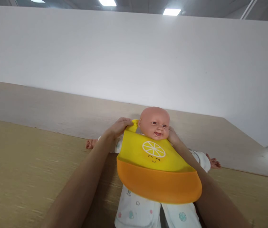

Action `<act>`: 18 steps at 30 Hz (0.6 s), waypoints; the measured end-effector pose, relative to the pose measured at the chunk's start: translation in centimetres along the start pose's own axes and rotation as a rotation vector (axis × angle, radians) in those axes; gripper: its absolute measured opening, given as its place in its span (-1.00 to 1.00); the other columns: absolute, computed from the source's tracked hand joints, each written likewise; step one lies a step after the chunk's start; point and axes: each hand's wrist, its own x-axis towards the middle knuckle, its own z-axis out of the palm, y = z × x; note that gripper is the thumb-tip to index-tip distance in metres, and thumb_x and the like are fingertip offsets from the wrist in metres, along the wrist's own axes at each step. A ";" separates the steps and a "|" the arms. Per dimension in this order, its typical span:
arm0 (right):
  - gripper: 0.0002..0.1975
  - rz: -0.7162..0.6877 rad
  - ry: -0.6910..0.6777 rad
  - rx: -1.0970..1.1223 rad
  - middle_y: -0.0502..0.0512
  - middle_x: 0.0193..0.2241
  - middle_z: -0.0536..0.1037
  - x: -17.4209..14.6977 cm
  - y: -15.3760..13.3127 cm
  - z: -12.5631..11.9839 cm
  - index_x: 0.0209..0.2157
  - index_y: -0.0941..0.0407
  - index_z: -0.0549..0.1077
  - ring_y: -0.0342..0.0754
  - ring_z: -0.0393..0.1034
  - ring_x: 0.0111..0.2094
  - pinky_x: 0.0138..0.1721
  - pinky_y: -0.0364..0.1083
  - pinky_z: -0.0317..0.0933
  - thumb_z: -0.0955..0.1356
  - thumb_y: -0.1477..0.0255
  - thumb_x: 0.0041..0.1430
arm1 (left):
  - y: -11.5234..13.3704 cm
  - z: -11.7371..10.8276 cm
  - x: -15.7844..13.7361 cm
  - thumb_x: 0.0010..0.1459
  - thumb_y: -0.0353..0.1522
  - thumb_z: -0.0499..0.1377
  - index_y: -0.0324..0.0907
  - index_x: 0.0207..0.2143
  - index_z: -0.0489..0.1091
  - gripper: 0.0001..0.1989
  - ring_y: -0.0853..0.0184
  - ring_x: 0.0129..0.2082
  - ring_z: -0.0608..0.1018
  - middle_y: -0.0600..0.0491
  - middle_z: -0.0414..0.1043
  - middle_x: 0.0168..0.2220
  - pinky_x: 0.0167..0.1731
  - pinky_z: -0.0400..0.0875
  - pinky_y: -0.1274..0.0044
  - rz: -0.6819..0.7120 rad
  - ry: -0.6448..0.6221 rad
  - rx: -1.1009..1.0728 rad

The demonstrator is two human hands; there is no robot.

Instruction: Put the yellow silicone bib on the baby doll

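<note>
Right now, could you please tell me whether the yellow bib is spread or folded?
Spread: the bib lies over the doll, its citrus print fully visible.

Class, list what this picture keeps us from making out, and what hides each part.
All in the head view:
1. Right hand: fingertips hidden behind the doll's head.
2. Bib: strap on the right hand's side hidden by that head and hand.
3. Doll's legs: lower ends cut off by the bottom edge.

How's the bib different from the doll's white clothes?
The bib is yellow and orange; the clothes are mostly white. The bib shows one big fruit slice and a smiling face; the clothes have small scattered prints. The bib lies on top; the clothes are partly covered. Both have pictures.
</note>
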 end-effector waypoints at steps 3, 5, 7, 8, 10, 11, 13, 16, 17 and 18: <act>-0.71 -0.013 -0.010 -0.040 0.07 -0.49 0.59 -0.1 -0.1 0.0 -0.52 0.09 0.48 0.05 0.47 -0.39 -0.32 -0.03 0.31 0.49 0.32 -0.42 | 0.0 0.4 -0.1 -0.18 -0.39 0.16 -0.21 -0.64 0.25 -0.88 0.55 -0.74 0.18 0.22 0.15 -0.73 -0.70 0.04 0.65 0.012 0.041 0.016; -0.70 -0.013 -0.014 -0.042 0.07 -0.48 0.59 0.0 0.0 -0.1 -0.52 0.09 0.48 0.05 0.47 -0.39 -0.32 -0.03 0.31 0.50 0.31 -0.43 | -0.1 0.5 -0.1 -0.16 -0.38 0.15 -0.21 -0.62 0.25 -0.89 0.53 -0.72 0.20 0.21 0.18 -0.71 -0.69 0.06 0.65 -0.002 0.066 0.016; -0.70 -0.004 -0.010 -0.039 0.07 -0.49 0.59 0.2 0.2 -0.3 -0.52 0.09 0.48 0.06 0.47 -0.39 -0.32 -0.02 0.31 0.50 0.32 -0.43 | -0.3 0.6 0.0 -0.15 -0.35 0.13 -0.21 -0.60 0.26 -0.89 0.51 -0.70 0.25 0.18 0.23 -0.69 -0.67 0.11 0.63 -0.012 0.091 0.014; -0.70 0.003 -0.014 -0.042 0.07 -0.48 0.59 0.3 0.3 -0.4 -0.52 0.09 0.48 0.06 0.47 -0.39 -0.33 -0.02 0.31 0.50 0.32 -0.42 | -0.5 0.6 0.2 -0.14 -0.34 0.14 -0.21 -0.59 0.27 -0.88 0.49 -0.69 0.28 0.16 0.26 -0.67 -0.66 0.13 0.62 -0.018 0.100 0.019; -0.70 0.016 -0.035 -0.051 0.09 -0.46 0.59 0.6 0.5 -0.7 -0.48 0.09 0.48 0.07 0.47 -0.38 -0.34 -0.01 0.31 0.49 0.31 -0.38 | -0.9 0.6 0.5 -0.13 -0.31 0.16 -0.22 -0.58 0.30 -0.85 0.46 -0.67 0.33 0.12 0.32 -0.64 -0.64 0.18 0.61 -0.040 0.117 0.065; -0.69 0.021 -0.046 -0.051 0.10 -0.44 0.60 0.7 0.6 -0.8 -0.46 0.09 0.49 0.07 0.47 -0.38 -0.34 -0.01 0.31 0.48 0.31 -0.37 | -1.1 0.7 0.6 -0.14 -0.30 0.18 -0.23 -0.57 0.31 -0.83 0.45 -0.66 0.36 0.10 0.34 -0.64 -0.63 0.19 0.60 -0.054 0.130 0.099; -0.67 0.024 -0.062 -0.046 0.09 -0.42 0.60 0.9 0.8 -1.0 -0.40 0.09 0.50 0.07 0.48 -0.37 -0.35 -0.03 0.32 0.46 0.33 -0.35 | -1.4 0.7 1.0 -0.15 -0.30 0.20 -0.24 -0.57 0.34 -0.83 0.42 -0.64 0.39 0.07 0.38 -0.63 -0.61 0.22 0.60 -0.078 0.170 0.167; -0.69 0.008 -0.069 -0.071 0.08 -0.44 0.60 0.9 0.7 -1.0 -0.39 0.10 0.51 0.06 0.47 -0.38 -0.38 -0.06 0.31 0.42 0.36 -0.32 | -1.3 1.0 1.5 -0.14 -0.35 0.19 -0.27 -0.53 0.41 -0.86 0.41 -0.62 0.41 0.05 0.41 -0.61 -0.58 0.25 0.59 -0.075 0.186 0.218; -0.70 0.006 -0.073 -0.091 0.07 -0.45 0.60 0.9 0.6 -1.0 -0.39 0.11 0.51 0.05 0.47 -0.39 -0.39 -0.06 0.30 0.40 0.36 -0.30 | -1.2 1.1 1.6 -0.15 -0.38 0.18 -0.28 -0.47 0.44 -0.85 0.42 -0.61 0.41 0.07 0.42 -0.61 -0.57 0.25 0.60 -0.054 0.190 0.229; -0.72 -0.001 -0.074 -0.120 0.07 -0.46 0.59 0.9 0.4 -0.9 -0.40 0.12 0.52 0.05 0.46 -0.41 -0.40 -0.07 0.29 0.38 0.36 -0.28 | -1.0 1.2 1.7 -0.17 -0.41 0.17 -0.27 -0.39 0.46 -0.79 0.43 -0.60 0.40 0.10 0.42 -0.60 -0.56 0.25 0.60 -0.024 0.198 0.240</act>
